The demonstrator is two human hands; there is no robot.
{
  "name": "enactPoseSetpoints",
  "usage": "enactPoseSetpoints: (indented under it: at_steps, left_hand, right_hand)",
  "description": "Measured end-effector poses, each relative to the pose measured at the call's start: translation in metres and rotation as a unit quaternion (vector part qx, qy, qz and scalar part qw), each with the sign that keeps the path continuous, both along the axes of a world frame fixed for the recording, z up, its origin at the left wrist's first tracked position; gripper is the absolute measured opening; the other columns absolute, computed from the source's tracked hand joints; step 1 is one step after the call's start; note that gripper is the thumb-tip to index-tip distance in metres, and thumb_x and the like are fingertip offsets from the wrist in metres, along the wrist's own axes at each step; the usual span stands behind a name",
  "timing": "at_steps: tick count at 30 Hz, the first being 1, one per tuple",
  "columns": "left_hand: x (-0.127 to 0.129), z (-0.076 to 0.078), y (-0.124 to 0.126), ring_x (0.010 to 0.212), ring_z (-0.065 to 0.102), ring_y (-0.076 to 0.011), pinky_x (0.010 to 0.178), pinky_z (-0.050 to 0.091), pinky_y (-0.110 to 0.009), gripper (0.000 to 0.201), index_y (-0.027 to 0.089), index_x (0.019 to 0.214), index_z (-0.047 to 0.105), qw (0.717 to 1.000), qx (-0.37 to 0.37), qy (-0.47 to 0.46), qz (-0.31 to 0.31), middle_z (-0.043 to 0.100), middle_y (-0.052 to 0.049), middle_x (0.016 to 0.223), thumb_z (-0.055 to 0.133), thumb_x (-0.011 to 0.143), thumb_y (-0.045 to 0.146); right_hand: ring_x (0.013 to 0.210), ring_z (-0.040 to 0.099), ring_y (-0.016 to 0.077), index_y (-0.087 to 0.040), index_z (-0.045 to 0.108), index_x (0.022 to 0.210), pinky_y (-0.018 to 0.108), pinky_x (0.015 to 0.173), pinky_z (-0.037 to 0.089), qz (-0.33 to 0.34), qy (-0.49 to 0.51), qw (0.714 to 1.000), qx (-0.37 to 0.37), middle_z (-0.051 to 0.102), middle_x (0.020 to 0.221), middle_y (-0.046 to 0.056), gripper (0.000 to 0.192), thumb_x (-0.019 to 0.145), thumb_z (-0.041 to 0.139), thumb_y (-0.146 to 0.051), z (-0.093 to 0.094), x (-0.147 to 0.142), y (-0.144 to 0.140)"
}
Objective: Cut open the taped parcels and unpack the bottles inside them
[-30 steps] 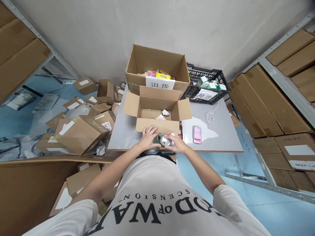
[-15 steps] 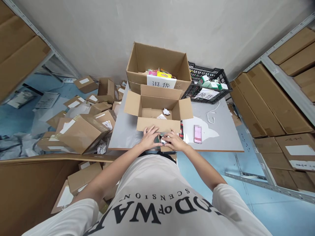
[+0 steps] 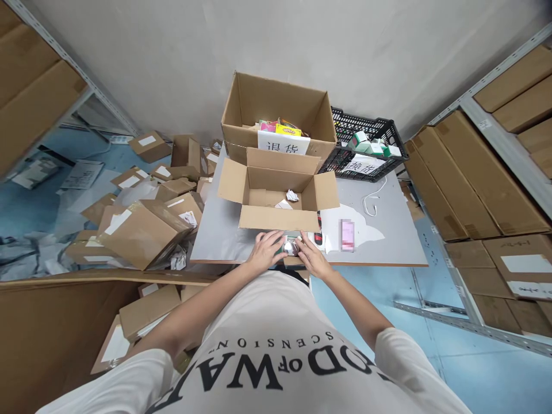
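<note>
A white paper sign (image 3: pixel 283 146) reading "退货" is hanging on the front wall of the big cardboard box (image 3: pixel 279 109). Right of that box, a second sign (image 3: pixel 365 166) on the black crate (image 3: pixel 366 127) is showing two characters I cannot make out. My shirt (image 3: pixel 263 368) is showing "OD OF WA" upside down.

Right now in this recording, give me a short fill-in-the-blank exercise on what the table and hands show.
1. Both hands, left hand and right hand, meet around a small shiny ____ object.
2. The open cardboard box just beyond the hands holds crumpled ____.
3. The black ____ stands at the table's far right corner.

Missing words: silver; paper; crate
</note>
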State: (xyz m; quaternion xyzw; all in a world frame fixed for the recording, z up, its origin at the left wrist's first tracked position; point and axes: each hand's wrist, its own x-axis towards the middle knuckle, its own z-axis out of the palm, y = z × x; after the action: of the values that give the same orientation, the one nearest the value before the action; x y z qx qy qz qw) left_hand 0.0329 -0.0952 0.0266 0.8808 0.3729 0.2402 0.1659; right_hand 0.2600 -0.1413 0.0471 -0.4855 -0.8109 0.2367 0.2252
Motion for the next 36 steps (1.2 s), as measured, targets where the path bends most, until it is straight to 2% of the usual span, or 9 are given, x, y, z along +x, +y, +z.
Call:
enactPoseSetpoints:
  at_steps: [4, 7, 10, 14, 18, 24, 28, 31, 36]
  left_hand:
    - [0.0, -0.004, -0.001, 0.122, 0.05, -0.0245, 0.1, 0.039, -0.044, 0.037, 0.019, 0.125, 0.056, 0.997, -0.022, -0.026, -0.064, 0.06, -0.011, 0.127, 0.045, 0.091, 0.027]
    - [-0.004, 0.0, 0.001, 0.126, 0.046, -0.0262, 0.104, 0.036, -0.047, 0.048, 0.018, 0.131, 0.051, 0.994, -0.043, -0.023, -0.1, 0.056, -0.011, 0.132, 0.049, 0.083, 0.021]
    - [-0.007, 0.006, 0.002, 0.127, 0.044, -0.0298, 0.108, 0.03, -0.052, 0.057, 0.018, 0.131, 0.051, 0.992, -0.055, -0.014, -0.114, 0.055, -0.012, 0.133, 0.059, 0.076, 0.03]
    - [0.0, 0.003, 0.002, 0.121, 0.05, -0.0272, 0.106, 0.033, -0.051, 0.037, 0.019, 0.117, 0.061, 0.996, -0.06, -0.049, -0.054, 0.065, -0.01, 0.119, 0.055, 0.085, 0.036]
    - [0.01, -0.008, 0.004, 0.112, 0.056, -0.0233, 0.1, 0.042, -0.047, 0.025, 0.019, 0.107, 0.066, 0.992, -0.06, -0.113, -0.009, 0.068, -0.009, 0.109, 0.051, 0.089, 0.029]
    - [0.016, -0.017, 0.008, 0.108, 0.058, -0.0222, 0.096, 0.048, -0.043, 0.025, 0.017, 0.106, 0.065, 0.979, -0.065, -0.191, 0.026, 0.067, -0.01, 0.109, 0.056, 0.086, 0.029]
    - [0.01, -0.02, 0.009, 0.11, 0.059, -0.0217, 0.096, 0.049, -0.043, 0.028, 0.019, 0.11, 0.063, 0.976, -0.089, -0.197, 0.026, 0.064, -0.011, 0.117, 0.056, 0.086, 0.031]
    - [0.0, -0.022, 0.012, 0.118, 0.056, -0.0231, 0.099, 0.048, -0.042, 0.04, 0.02, 0.118, 0.059, 0.977, -0.121, -0.175, -0.014, 0.057, -0.012, 0.129, 0.061, 0.083, 0.038]
    - [-0.012, -0.027, 0.016, 0.115, 0.059, -0.0249, 0.097, 0.049, -0.042, 0.064, 0.019, 0.125, 0.049, 0.975, -0.17, -0.139, -0.029, 0.06, -0.012, 0.126, 0.071, 0.071, 0.046]
  right_hand:
    - [0.144, 0.006, 0.0265, -0.019, 0.0, 0.151, 0.049, 0.113, 0.025, 0.058, 0.026, 0.997, -0.036, 0.001, 0.157, 0.014, 0.074, 0.094, 0.035, -0.05, -0.003, -0.004, -0.005]
    - [0.144, 0.004, 0.0298, -0.015, -0.005, 0.15, 0.053, 0.113, 0.022, 0.097, -0.016, 0.994, -0.037, 0.003, 0.156, 0.019, 0.097, 0.084, 0.051, -0.058, -0.004, -0.008, 0.004]
    - [0.143, 0.016, 0.0282, -0.014, 0.011, 0.15, 0.053, 0.113, 0.023, 0.101, -0.062, 0.992, -0.029, 0.021, 0.153, 0.02, 0.081, 0.089, 0.052, -0.048, -0.006, -0.012, 0.015]
    - [0.136, 0.036, 0.0259, -0.017, 0.035, 0.143, 0.051, 0.112, 0.03, 0.089, -0.061, 0.994, -0.026, 0.044, 0.142, 0.016, 0.059, 0.091, 0.05, -0.041, -0.009, -0.015, 0.026]
    - [0.128, 0.048, 0.0219, -0.02, 0.047, 0.136, 0.047, 0.11, 0.035, 0.054, -0.027, 0.998, -0.002, 0.056, 0.132, 0.012, 0.043, 0.096, 0.042, -0.034, -0.017, -0.016, 0.034]
    - [0.133, 0.041, 0.0221, -0.017, 0.04, 0.141, 0.049, 0.111, 0.032, 0.048, -0.076, 0.995, 0.033, 0.05, 0.138, 0.014, 0.045, 0.098, 0.033, -0.028, -0.027, -0.016, 0.036]
    - [0.141, 0.024, 0.0297, -0.013, 0.024, 0.148, 0.055, 0.111, 0.027, 0.127, -0.14, 0.982, 0.014, 0.031, 0.15, 0.019, 0.07, 0.091, 0.048, -0.045, -0.02, -0.007, 0.037]
    - [0.142, 0.018, 0.0321, -0.012, 0.018, 0.149, 0.056, 0.11, 0.026, 0.171, -0.148, 0.974, 0.003, 0.022, 0.153, 0.021, 0.083, 0.085, 0.054, -0.051, -0.016, -0.001, 0.039]
    - [0.139, 0.022, 0.033, -0.013, 0.025, 0.147, 0.054, 0.108, 0.031, 0.155, -0.143, 0.977, 0.002, 0.026, 0.15, 0.022, 0.074, 0.087, 0.054, -0.043, -0.017, -0.003, 0.04]
